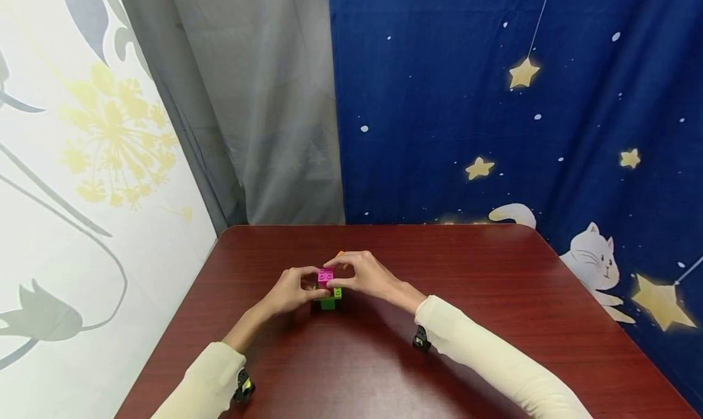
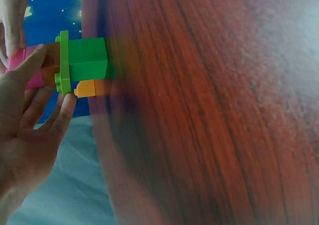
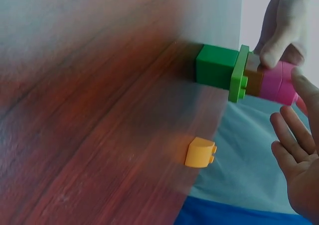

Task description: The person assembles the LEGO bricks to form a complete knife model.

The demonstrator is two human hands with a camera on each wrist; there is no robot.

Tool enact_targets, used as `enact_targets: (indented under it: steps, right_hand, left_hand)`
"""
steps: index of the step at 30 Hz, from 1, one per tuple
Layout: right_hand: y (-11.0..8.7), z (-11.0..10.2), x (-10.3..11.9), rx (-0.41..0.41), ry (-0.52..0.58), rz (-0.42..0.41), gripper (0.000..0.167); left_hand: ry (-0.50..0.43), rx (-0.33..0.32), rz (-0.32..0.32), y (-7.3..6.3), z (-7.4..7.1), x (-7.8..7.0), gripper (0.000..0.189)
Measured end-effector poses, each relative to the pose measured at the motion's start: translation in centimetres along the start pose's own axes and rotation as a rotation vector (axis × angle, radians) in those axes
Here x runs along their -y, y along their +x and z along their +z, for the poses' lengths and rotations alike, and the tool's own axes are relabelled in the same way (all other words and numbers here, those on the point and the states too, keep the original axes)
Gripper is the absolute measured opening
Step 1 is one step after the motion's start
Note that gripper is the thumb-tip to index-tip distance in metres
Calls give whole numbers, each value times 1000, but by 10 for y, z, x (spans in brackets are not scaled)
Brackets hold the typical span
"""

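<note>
A small stack of toy building bricks stands on the table. At its base is a green brick (image 2: pixel 88 59), then a lime green plate (image 2: pixel 65 60), a brown brick (image 3: pixel 254 80) and two pink bricks (image 3: pixel 271 83) at the top. My left hand (image 1: pixel 291 292) grips the stack from the left, its thumb across the brown and lower pink bricks and its other fingers behind. From the right, my right hand (image 1: pixel 367 275) pinches the top pink brick between thumb and index finger, its other fingers spread.
A loose orange brick (image 3: pixel 200 153) with a sloped side stands on the table, behind and right of the stack. The dark red wooden table (image 1: pixel 439 358) ends at a grey curtain (image 1: pixel 274 132) and a blue starry curtain (image 1: pixel 439 102). A white patterned curtain (image 1: pixel 82 236) hangs at left.
</note>
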State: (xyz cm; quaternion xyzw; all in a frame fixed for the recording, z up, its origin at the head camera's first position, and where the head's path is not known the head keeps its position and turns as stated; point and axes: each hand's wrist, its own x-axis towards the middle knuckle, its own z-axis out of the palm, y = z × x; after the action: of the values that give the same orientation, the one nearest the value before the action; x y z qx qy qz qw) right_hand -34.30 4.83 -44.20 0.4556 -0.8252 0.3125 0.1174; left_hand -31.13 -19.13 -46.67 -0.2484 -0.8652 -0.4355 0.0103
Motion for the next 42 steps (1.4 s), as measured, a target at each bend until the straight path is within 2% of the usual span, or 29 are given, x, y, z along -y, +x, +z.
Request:
enact_targets:
  steps: [8,14,17,22,26,34,42]
  right_hand:
    - [-5,-5,-8,18,24,50,40]
    - [-9,-7,-17,19,68,65,39]
    - [-9,-7,-24,6,76,75,37]
    - [-9,-5,-36,-1,85,145,38]
    - [-11,-3,-48,-1,67,184,41]
    - [-7,10,-68,-8,80,243,42]
    - [3,20,-84,-22,55,302,43]
  left_hand:
    - [32,-1,-1,-3,1,-2,44]
    - [5,18,-18,-6,-1,-5,55]
    - [-7,-2,-11,-7,-5,-7,57]
    - [-9,-54,21,-5,-11,-11,55]
    - [-12,-67,40,-2,-11,-14,51]
    - [3,-56,31,1,-13,-13,34]
    - [-7,-46,48,5,-15,-15,34]
